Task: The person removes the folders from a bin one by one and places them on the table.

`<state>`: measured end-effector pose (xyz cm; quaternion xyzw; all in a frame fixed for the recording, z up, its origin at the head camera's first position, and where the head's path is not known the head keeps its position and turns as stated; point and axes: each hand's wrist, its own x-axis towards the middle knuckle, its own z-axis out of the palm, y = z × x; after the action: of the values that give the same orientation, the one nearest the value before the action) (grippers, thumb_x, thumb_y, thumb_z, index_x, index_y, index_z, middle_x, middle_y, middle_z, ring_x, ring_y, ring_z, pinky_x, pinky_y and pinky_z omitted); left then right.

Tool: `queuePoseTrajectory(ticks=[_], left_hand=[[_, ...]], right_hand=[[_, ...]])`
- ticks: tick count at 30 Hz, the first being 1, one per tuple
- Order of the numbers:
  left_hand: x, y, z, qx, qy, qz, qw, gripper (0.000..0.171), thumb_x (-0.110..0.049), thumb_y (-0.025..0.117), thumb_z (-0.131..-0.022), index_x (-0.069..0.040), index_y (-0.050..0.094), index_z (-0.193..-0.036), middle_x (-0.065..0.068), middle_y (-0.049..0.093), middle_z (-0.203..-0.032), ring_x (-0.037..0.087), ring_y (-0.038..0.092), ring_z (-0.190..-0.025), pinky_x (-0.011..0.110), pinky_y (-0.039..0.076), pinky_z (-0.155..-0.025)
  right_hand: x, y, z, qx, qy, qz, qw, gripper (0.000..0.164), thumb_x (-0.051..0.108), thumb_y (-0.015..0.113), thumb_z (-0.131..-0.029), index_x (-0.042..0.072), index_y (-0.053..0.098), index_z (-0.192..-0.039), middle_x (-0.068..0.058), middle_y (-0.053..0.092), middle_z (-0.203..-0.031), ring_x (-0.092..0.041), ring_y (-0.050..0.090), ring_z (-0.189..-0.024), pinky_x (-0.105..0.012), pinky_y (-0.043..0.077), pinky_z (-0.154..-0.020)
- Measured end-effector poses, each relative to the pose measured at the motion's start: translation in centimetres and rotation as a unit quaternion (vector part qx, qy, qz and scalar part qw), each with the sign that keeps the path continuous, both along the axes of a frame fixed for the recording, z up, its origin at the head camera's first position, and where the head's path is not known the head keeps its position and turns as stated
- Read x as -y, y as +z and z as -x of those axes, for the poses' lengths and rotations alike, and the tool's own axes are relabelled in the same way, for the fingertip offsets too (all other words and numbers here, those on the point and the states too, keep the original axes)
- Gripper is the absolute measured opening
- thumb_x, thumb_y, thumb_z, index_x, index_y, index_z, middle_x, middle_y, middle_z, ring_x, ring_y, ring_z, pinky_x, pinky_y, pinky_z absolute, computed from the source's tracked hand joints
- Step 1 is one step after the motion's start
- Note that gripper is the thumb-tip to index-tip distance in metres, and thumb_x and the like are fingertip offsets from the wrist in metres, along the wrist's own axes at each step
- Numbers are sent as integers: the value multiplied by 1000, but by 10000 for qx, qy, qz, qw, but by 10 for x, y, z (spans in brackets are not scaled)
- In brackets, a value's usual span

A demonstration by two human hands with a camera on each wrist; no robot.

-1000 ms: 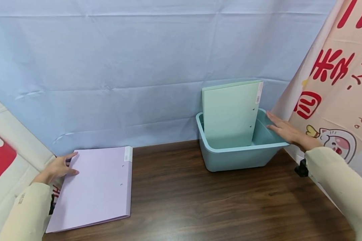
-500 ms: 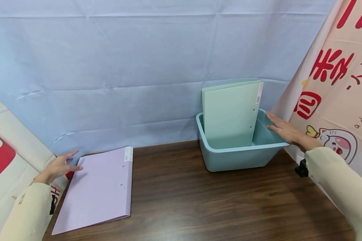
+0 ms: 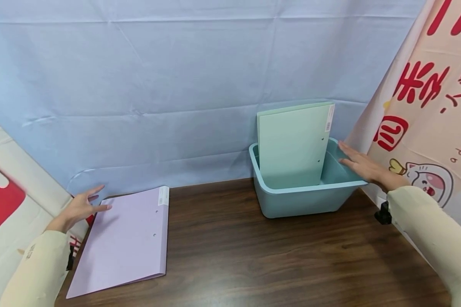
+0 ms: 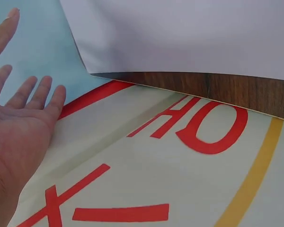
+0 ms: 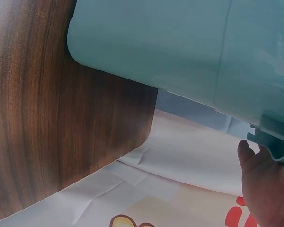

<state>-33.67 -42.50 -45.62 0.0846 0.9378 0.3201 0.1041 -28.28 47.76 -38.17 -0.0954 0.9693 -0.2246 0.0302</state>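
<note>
A lilac folder (image 3: 126, 238) with a white label and two punched holes lies flat at the left of the table. Over its far left corner hovers my left hand (image 3: 80, 207), fingers spread and thumb stretched across the edge, holding nothing. The left wrist view shows that palm (image 4: 19, 142) apart from the folder's overhanging edge (image 4: 180, 42). At the right, my right hand (image 3: 363, 166) grips the rim of a teal plastic bin (image 3: 303, 202). Fingertips (image 5: 246, 153) show under the rim in the right wrist view. Inside the bin, pale green folders (image 3: 292, 149) stand upright, leaning back.
A blue cloth (image 3: 184, 102) hangs behind the dark wooden table (image 3: 223, 251). Printed cloths border both sides, the right one (image 3: 426, 140) close beside the bin and the left one (image 3: 7, 204) by the left hand.
My left hand has come off the folder's left edge and moved slightly right. That edge has dropped and shifted right. The right hand and the bin stay in place.
</note>
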Motion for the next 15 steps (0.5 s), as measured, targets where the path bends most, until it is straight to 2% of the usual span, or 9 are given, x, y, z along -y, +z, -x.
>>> queuePoseTrajectory(ticks=[10,15], left_hand=[[-13,2,-3,-170,-62,-245,9995,101,-41,74,-100,-7,11,-171,37,17,-168,63,30,-146,74,40,-109],[-23,7,-2,-248,-134,-433,9987,101,-40,76,-99,-10,13,-171,35,21,-168,65,30,-146,77,37,-109]], right_hand=[[2,2,-1,163,-115,83,9998,80,34,43,-113,14,-10,-169,-21,-11,-176,-54,-6,-158,-85,2,-115],[2,2,-2,97,-57,24,9999,76,33,40,-114,9,-8,-169,-25,-9,-174,-55,-4,-158,-84,1,-116]])
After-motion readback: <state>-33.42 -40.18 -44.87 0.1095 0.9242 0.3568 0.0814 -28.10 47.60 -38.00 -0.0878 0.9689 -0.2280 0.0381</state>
